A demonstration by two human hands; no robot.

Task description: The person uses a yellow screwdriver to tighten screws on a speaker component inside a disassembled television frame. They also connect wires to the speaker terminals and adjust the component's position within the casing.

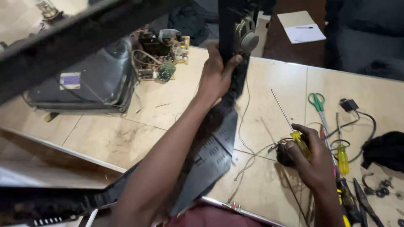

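Black plastic fills most of the view: a television back cover (210, 143), held tilted over the tiled floor (269, 84), with its vented panel facing up and its dark rim crossing the top left corner. Behind it, on the floor, lies a grey picture tube (84, 80) face down, and a circuit board (164, 50) with wires rests against its far end. The left hand (216, 75) is clenched around the cover's upper edge, just below a small round speaker (246, 35) fixed inside it. The right hand (309, 157) grips a long screwdriver with a yellow handle (299, 141), shaft pointing up and away, and rests on a small dark part from which thin wires trail. Just right of it lie green-handled scissors (316, 101), a second yellow screwdriver (343, 159), pliers (364, 201) and a black cloth (385, 149). A notepad (301, 27) sits well apart at the top.
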